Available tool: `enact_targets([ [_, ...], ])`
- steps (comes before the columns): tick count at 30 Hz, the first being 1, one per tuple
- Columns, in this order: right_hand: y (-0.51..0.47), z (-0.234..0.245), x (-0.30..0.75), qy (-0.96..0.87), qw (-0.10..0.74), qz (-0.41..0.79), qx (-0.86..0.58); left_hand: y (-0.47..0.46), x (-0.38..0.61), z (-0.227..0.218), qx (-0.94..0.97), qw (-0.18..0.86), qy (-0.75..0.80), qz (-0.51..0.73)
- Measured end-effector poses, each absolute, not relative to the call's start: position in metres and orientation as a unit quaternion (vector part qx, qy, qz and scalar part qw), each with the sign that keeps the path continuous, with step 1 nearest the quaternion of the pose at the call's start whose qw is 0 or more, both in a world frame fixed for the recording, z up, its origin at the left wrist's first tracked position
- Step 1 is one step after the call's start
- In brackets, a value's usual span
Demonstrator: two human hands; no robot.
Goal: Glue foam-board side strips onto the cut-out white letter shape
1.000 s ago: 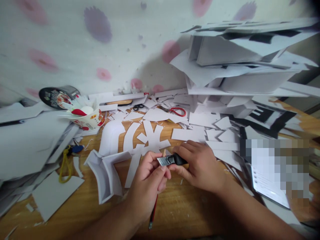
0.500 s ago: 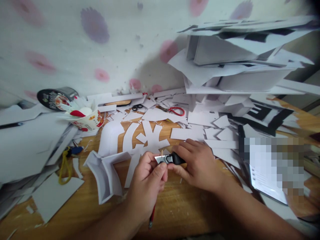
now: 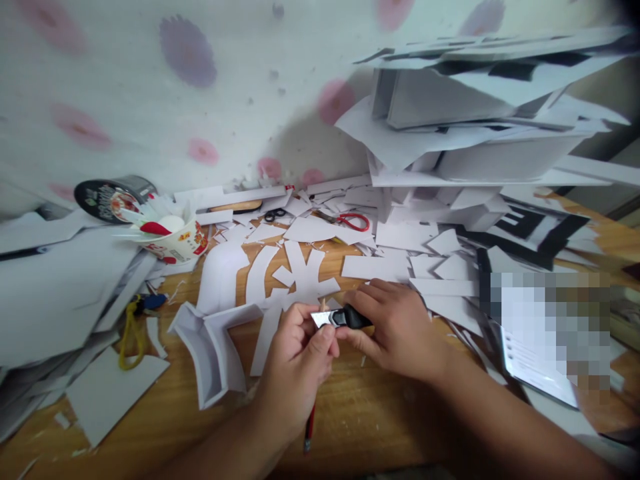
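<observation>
My left hand (image 3: 303,353) is closed around a red and black pencil (image 3: 309,430). The pencil's rear end sticks out below the hand, and its bare wooden tip shows just above the blade. In my right hand (image 3: 395,327) is a utility knife (image 3: 356,317) with a black handle. Its silver blade points left and lies across the pencil near the tip. My left thumb presses by the base of the blade. Left of the hands stands a folded white board piece (image 3: 215,353) with curved walls. Flat white cut-outs (image 3: 305,273) lie just beyond the hands.
Red-handled scissors (image 3: 353,221) lie among white scraps at the back. A paper cup (image 3: 175,240) with utensils stands at the left, near a yellow loop (image 3: 129,337). A phone (image 3: 540,373) lies at the right, below a tall stack of white board (image 3: 450,100).
The pencil's rear end has swung slightly right, and a little more of its wooden tip shows. Both hands have otherwise barely moved, still holding the pencil and utility knife.
</observation>
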State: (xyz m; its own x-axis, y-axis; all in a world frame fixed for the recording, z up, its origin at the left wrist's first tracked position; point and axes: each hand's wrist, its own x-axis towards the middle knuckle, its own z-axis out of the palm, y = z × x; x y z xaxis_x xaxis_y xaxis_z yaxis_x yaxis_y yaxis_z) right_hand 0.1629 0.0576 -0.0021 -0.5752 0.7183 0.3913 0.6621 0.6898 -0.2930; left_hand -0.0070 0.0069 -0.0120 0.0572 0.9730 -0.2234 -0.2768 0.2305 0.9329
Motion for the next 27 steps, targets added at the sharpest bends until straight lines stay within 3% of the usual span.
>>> enact_targets([
  [19,0.0547,-0.0023,0.1588,-0.874,0.286,0.002,-0.392,0.0066,-0.0074,-0.0143,0.407,0.578,0.513,0.487],
  [27,0.0555,-0.005,0.1591,-0.874,0.264,0.022,-0.407,0.0108,-0.0071,-0.0152,0.388,0.623,0.47,0.491],
])
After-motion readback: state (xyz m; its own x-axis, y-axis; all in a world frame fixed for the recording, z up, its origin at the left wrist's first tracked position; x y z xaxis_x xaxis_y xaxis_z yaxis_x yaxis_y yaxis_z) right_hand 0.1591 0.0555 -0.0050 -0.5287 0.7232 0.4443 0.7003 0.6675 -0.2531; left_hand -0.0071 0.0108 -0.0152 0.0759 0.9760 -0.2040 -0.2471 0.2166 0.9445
